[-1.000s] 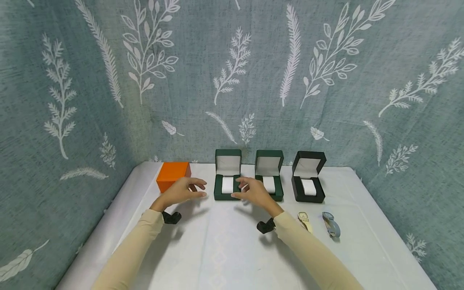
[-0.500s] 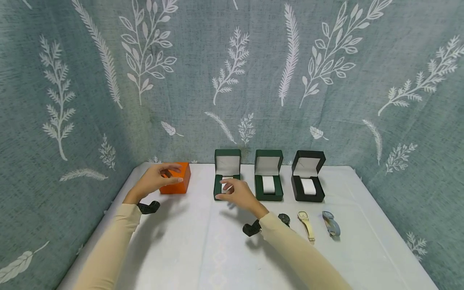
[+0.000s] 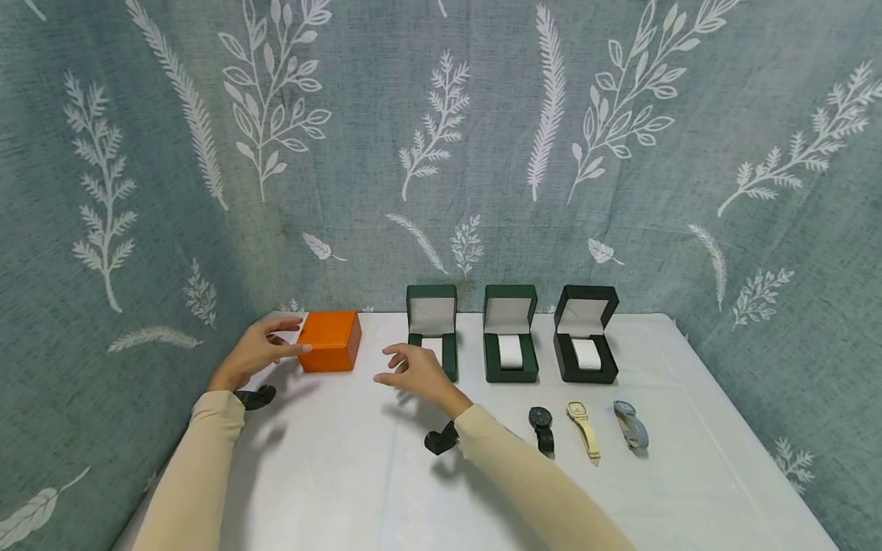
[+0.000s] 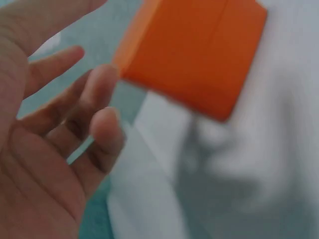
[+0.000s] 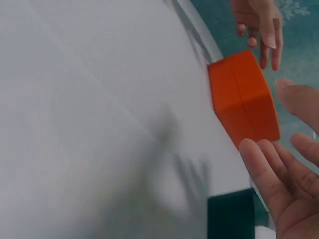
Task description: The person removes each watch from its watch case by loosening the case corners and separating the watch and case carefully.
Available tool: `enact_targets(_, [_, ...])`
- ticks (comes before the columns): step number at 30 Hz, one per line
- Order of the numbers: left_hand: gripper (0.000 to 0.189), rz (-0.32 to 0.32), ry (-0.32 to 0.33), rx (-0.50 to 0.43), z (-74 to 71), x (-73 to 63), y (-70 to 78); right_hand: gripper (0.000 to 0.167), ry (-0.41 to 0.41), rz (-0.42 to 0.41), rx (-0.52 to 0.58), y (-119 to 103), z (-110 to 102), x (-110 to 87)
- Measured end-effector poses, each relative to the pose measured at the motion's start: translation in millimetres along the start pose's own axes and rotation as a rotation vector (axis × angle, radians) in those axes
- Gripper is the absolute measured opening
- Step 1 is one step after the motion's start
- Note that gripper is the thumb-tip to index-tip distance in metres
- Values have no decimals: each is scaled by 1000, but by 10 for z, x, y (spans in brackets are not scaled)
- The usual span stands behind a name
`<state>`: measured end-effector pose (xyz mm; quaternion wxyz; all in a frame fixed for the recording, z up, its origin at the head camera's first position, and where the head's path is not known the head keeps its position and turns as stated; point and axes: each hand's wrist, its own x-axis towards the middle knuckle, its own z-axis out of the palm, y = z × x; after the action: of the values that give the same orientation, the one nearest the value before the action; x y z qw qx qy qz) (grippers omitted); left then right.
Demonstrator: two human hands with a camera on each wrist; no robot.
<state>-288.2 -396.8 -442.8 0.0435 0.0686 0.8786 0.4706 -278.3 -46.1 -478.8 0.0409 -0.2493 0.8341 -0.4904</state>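
A closed orange box (image 3: 329, 340) sits at the back left of the white table (image 3: 331, 474). My left hand (image 3: 255, 352) hovers at its left side, fingers spread and loosely bent, holding nothing; the fingertips are right by the box's edge. In the left wrist view the orange box (image 4: 194, 55) fills the top, just beyond the fingers. My right hand (image 3: 420, 373), also holding nothing, is over the table to the right of the orange box. It overlaps the front of a green watch box (image 3: 449, 356), whose lid stands up and whose white cushion is partly hidden.
To the right stand another open green watch box (image 3: 492, 367) and an open black watch box (image 3: 606, 369), each with a white cushion. In front lie a black watch (image 3: 540, 421), a gold watch (image 3: 584, 428) and a blue-grey watch (image 3: 630, 425). Patterned fabric (image 3: 386, 153) hangs behind.
Both hands have moved left. The left hand has passed over the orange box to its far left side; the right hand has drifted from between the green boxes, uncovering the black watch.
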Motion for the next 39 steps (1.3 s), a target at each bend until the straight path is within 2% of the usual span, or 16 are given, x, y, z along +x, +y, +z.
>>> enact_targets(5, [87, -73, -57, 4, -68, -39, -232, 52, -19, 15, 62, -85, 200, 125])
enact_targets(8, [90, -98, -93, -4, -75, -53, -300, 51, -23, 17, 82, -151, 293, 184])
enact_targets(13, [92, -96, -117, 9, -68, 7, -282, 50, -1, 38, 74, -223, 396, 270])
enact_targets(21, [101, -102, -166, 37, -87, 119, -268, 53, -20, 76, -94, -310, 565, 405])
enact_targets(26, [104, -108, -195, 28, -54, 170, -269, 49, -24, 118, -135, -302, 625, 429])
enact_targets(30, [106, -119, -205, 28, -15, 229, -255, 54, -49, 159, -59, -280, 675, 421])
enact_targets(34, [108, -122, -213, 13, 11, 289, -227, 58, -28, 167, 47, -260, 698, 422])
enact_targets(39, [111, -132, -229, -18, -13, 287, -218, 43, 18, 160, 108, -219, 719, 423])
